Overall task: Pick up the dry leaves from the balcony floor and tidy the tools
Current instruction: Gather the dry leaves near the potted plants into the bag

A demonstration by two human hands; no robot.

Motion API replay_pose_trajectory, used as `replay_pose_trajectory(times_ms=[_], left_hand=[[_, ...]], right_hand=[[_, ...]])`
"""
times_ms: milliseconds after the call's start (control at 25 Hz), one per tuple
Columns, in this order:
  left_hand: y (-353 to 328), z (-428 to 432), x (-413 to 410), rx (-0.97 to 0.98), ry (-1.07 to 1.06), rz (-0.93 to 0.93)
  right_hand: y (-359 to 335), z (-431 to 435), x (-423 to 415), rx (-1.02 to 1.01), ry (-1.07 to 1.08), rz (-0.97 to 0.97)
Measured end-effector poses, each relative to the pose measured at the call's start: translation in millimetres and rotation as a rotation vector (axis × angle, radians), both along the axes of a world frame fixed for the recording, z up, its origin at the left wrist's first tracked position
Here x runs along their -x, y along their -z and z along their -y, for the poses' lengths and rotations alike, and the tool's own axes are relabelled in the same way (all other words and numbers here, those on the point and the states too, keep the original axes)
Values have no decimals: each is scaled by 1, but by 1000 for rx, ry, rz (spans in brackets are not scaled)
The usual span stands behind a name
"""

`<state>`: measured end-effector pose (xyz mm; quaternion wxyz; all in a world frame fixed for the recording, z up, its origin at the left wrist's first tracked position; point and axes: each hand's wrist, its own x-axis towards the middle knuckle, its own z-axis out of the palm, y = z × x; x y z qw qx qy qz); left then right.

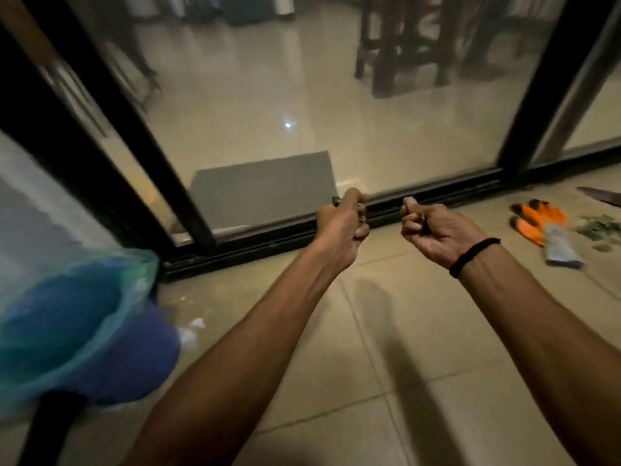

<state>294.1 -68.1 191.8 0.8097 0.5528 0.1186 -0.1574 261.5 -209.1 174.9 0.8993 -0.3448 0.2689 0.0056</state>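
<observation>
My left hand (342, 227) is curled round a small clump of dry leaves (361, 212) above the tiled floor, near the door track. My right hand (433, 228) is curled too, with bits of dry leaf (420, 217) pinched in its fingers; a black band sits on that wrist. At the lower left stands a blue bin (100, 344) lined with a green plastic bag. To the right on the floor lie orange and grey gloves (544, 227), a small pile of green leaves (601, 228) and a dark blade (601, 195) at the frame edge.
A black sliding-door frame and track (420, 196) crosses the scene, with glass and a grey mat (265, 190) behind it. Small white scraps (193, 327) lie beside the bin. Dark furniture legs stand indoors beyond the glass.
</observation>
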Motion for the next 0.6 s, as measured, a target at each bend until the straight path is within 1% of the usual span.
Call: replay_pose_trajectory(times_ms=[160, 320, 400, 480, 600], left_hand=[[-38, -139, -27, -89, -272, 100], [-54, -266, -32, -218, -519, 138], [-58, -322, -26, -290, -590, 97], [-55, -374, -17, -331, -655, 11], [-40, -428, 1, -280, -733, -158]], right_hand=[[-30, -140, -59, -66, -275, 74], [-49, -271, -89, -118, -532, 105], [-54, -328, -98, -117, -660, 108], [-55, -378, -104, -97, -750, 77], [-55, -437, -102, -96, -834, 4]])
